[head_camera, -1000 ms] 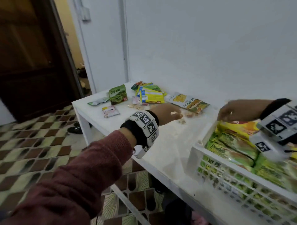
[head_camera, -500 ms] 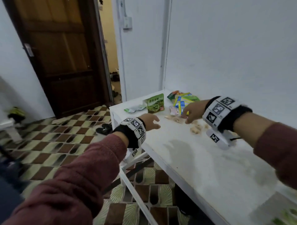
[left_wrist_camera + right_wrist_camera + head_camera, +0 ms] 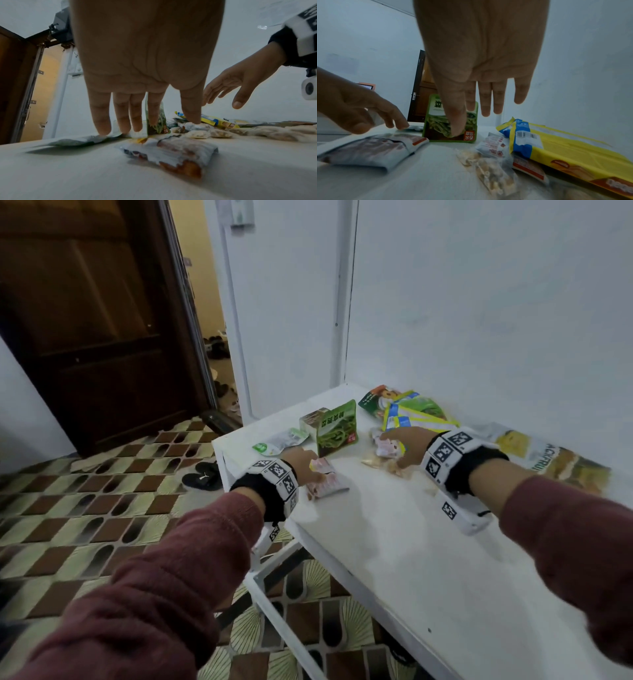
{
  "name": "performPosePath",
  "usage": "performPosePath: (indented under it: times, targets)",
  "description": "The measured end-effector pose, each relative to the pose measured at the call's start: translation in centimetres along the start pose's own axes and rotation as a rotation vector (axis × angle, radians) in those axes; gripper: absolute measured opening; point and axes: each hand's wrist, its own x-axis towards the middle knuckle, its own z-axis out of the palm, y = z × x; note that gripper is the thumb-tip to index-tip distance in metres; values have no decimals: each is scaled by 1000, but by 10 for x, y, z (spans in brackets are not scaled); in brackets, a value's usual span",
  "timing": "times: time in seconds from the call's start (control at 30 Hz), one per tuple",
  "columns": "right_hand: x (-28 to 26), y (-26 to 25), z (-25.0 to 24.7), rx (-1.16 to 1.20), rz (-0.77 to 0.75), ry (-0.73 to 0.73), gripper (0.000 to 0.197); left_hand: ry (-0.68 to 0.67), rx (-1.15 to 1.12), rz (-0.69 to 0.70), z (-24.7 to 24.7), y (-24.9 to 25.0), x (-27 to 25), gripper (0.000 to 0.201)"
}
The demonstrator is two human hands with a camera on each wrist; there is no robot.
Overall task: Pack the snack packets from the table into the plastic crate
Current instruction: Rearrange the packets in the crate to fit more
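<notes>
Snack packets lie at the far left end of the white table. My left hand hovers with straight, spread fingers just over a small pink-and-white packet and holds nothing. My right hand reaches open over small pink packets and clear nut packets, and also holds nothing. A green packet stands upright between the hands. The plastic crate is out of view.
Yellow-and-blue packets are piled against the back wall. A large flat packet lies to the right, a silver-green one at the table's left edge. Beyond that edge are tiled floor and a doorway.
The view swung left and the crate left the picture. My right hand came from the crate to the small packets. My left hand moved forward and down over the pink-and-white packet.
</notes>
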Motion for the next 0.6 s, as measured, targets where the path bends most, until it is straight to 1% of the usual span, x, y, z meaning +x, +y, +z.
performPosePath:
  times: [0.1, 0.2, 0.27, 0.37, 0.43, 0.47, 0.53, 0.57, 0.6]
  targets:
    - [35, 5, 8, -54, -20, 19, 61, -53, 57, -21, 7, -1, 27, 72]
    - [63, 12, 10, -128, -8, -13, 69, -57, 125, -22, 12, -5, 46, 79]
    - [78, 15, 9, -231, -30, -50, 71, -90, 122, -1, 10, -8, 57, 79]
    - [97, 18, 11, -367, -73, -106, 71, -181, 36, 5, 3, -16, 74, 72]
    - [108, 19, 11, -425, -98, -128, 61, -224, -1, 13, -4, -24, 82, 64]
    - [113, 19, 11, -432, -113, -137, 49, -227, -17, 24, -8, -29, 85, 59]
    - [120, 17, 11, -455, -129, -124, 16, -214, -50, 42, -18, -39, 89, 49]
    - [124, 16, 13, -444, -138, -122, 10, -203, -63, 47, -24, -44, 91, 46]
    - [128, 17, 14, -417, -129, -138, 15, -194, -57, 49, -28, -50, 93, 46]
